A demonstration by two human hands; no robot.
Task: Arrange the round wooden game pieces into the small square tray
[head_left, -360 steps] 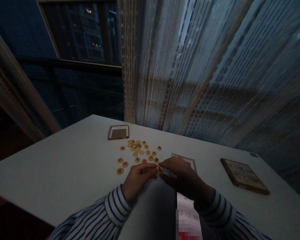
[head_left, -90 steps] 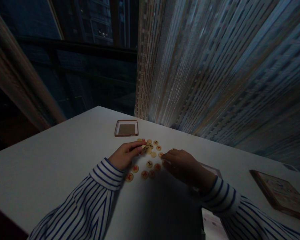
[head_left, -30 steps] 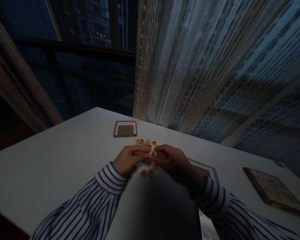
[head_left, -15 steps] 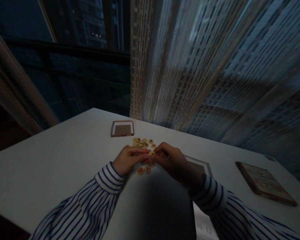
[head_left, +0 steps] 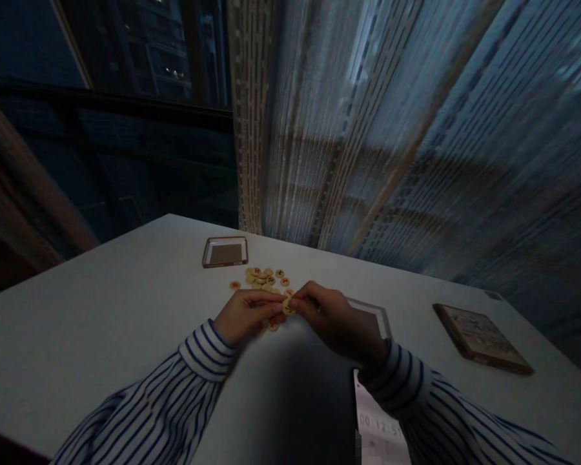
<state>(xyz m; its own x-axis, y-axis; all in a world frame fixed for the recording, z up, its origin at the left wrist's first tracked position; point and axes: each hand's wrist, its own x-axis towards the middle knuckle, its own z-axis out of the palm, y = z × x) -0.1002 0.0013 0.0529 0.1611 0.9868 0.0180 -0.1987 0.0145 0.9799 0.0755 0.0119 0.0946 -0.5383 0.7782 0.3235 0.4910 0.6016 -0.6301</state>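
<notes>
Left hand [head_left: 242, 315] and right hand [head_left: 330, 320], apart three seconds ago, now both grip disc [head_left: 287, 307]; phone timer [head_left: 379, 423] advanced.

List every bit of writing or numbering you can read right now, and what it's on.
"00:12:51": lit phone screen; the last digits sit against the right sleeve.
Held disc: black mark, too small to read.
Loose discs: red or black characters, too small to read.
Brown-edged patterned box: any lettering is too blurred to read.
</notes>
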